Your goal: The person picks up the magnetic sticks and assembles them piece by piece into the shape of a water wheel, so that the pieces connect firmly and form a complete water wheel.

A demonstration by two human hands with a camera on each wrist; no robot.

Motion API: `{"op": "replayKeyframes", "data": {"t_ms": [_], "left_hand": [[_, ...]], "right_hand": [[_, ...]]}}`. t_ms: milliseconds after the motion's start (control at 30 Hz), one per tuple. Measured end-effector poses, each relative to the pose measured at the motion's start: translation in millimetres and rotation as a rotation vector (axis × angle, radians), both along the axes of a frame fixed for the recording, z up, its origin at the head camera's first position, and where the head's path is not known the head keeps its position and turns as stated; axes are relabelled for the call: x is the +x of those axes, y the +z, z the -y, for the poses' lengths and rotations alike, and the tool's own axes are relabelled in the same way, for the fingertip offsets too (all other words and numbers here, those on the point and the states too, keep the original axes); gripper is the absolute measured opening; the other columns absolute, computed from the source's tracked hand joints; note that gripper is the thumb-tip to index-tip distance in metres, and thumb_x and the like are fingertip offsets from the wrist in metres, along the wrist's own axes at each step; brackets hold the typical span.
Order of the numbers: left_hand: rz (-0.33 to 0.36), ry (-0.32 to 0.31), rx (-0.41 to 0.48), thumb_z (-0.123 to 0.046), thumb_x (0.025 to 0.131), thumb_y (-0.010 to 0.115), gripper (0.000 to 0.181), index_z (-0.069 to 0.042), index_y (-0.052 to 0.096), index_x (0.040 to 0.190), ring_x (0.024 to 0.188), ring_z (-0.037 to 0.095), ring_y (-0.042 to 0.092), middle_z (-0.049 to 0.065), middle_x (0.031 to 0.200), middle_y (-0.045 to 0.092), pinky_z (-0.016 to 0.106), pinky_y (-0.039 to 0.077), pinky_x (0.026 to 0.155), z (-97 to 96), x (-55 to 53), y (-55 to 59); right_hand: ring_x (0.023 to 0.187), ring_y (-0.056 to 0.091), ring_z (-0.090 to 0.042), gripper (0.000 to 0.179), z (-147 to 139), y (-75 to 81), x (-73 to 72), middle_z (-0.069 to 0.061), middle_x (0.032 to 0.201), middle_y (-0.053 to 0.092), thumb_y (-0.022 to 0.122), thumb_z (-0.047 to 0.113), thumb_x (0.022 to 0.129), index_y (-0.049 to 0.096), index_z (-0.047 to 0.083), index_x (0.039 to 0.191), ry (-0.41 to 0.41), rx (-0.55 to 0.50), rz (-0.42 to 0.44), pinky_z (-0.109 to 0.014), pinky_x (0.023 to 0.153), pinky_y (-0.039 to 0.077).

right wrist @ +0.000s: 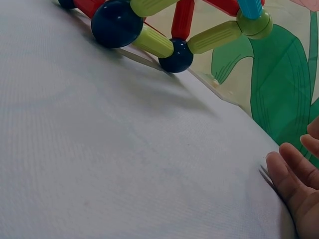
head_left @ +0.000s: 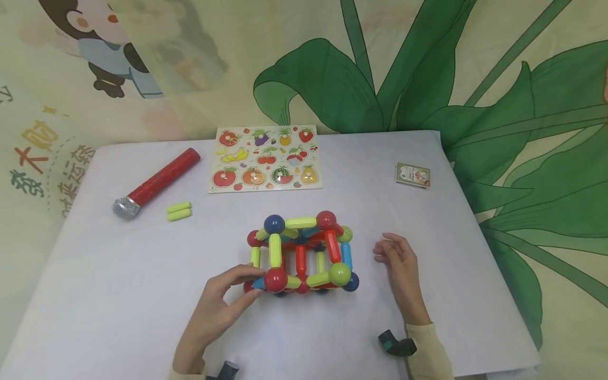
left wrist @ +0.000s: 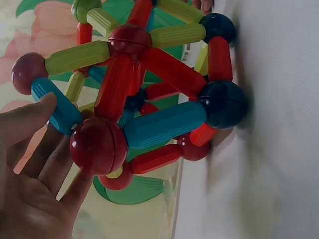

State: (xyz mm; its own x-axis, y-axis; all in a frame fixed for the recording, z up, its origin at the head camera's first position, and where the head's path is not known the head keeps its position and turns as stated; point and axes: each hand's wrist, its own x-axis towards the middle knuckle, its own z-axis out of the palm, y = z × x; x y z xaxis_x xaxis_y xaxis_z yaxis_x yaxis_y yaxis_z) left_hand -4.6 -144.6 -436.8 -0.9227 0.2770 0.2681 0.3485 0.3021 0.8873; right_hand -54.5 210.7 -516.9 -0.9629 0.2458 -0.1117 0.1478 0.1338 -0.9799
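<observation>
A frame of magnetic rods and balls [head_left: 301, 259] in red, yellow-green and blue stands on the table in the head view. At its near left corner my left hand [head_left: 220, 303] pinches a blue rod [left wrist: 60, 108]. In the left wrist view the thumb lies on that rod, between two red balls, with the other fingers behind it. My right hand [head_left: 399, 266] rests to the right of the frame, apart from it, its fingers loosely bent and holding nothing. Part of the frame's underside, with dark blue balls [right wrist: 117, 24], shows in the right wrist view.
Two loose yellow-green rods [head_left: 179, 211] lie to the left, beside a red microphone [head_left: 159, 179]. Behind the frame is a fruit puzzle board [head_left: 266, 158]. A small card box [head_left: 412, 175] lies at the back right. The white-covered table [head_left: 119, 295] meets a printed curtain at the back.
</observation>
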Motion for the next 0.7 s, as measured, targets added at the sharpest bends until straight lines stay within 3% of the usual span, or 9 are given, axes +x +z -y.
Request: {"op": "replayKeyframes", "data": {"t_ms": [433, 500, 567, 633, 700], "left_hand": [[-0.034, 0.017, -0.010, 0.008, 0.075, 0.076, 0.046, -0.011, 0.065, 0.115, 0.104, 0.009, 0.062, 0.000, 0.109, 0.069, 0.020, 0.046, 0.095, 5.0, 1.9, -4.0], [-0.054, 0.081, -0.033, 0.007, 0.075, 0.076, 0.045, -0.011, 0.064, 0.115, 0.105, 0.007, 0.061, 0.001, 0.109, 0.068, 0.018, 0.045, 0.095, 9.4, 1.5, -3.0], [-0.102, 0.183, -0.053, 0.008, 0.076, 0.074, 0.044, -0.007, 0.064, 0.116, 0.107, 0.004, 0.059, 0.005, 0.109, 0.067, 0.016, 0.043, 0.096, 21.1, -3.9, -4.8], [-0.114, 0.332, -0.092, 0.007, 0.080, 0.072, 0.039, -0.004, 0.063, 0.116, 0.109, 0.000, 0.055, 0.007, 0.112, 0.065, 0.014, 0.041, 0.096, 41.0, -15.7, -8.7], [-0.112, 0.474, -0.123, 0.008, 0.082, 0.068, 0.038, -0.001, 0.061, 0.119, 0.112, -0.002, 0.051, 0.011, 0.116, 0.063, 0.014, 0.040, 0.096, 68.0, -34.1, -17.1]], "right_hand": [[0.096, 0.062, -0.013, 0.030, 2, 1.4, -0.1, -0.011, 0.107, 0.063, 0.048, 0.025, 0.101, 0.053, 0.007, 0.125, -0.006, 0.012, -0.002, -0.020, 0.081, 0.054], [0.096, 0.062, -0.013, 0.031, 2, 0.9, 0.4, -0.011, 0.107, 0.063, 0.049, 0.027, 0.101, 0.053, 0.008, 0.125, -0.010, 0.018, 0.000, -0.020, 0.081, 0.054], [0.096, 0.062, -0.014, 0.031, 2, 0.3, 0.9, -0.011, 0.107, 0.063, 0.049, 0.028, 0.101, 0.054, 0.008, 0.124, -0.010, 0.022, 0.001, -0.020, 0.081, 0.054], [0.096, 0.062, -0.014, 0.032, 2, -0.5, 1.6, -0.011, 0.107, 0.063, 0.049, 0.029, 0.100, 0.054, 0.009, 0.124, -0.011, 0.027, 0.005, -0.019, 0.081, 0.053], [0.096, 0.062, -0.014, 0.032, 3, -1.0, 2.1, -0.011, 0.107, 0.063, 0.050, 0.030, 0.100, 0.054, 0.009, 0.124, -0.009, 0.024, 0.003, -0.020, 0.081, 0.053]]}}
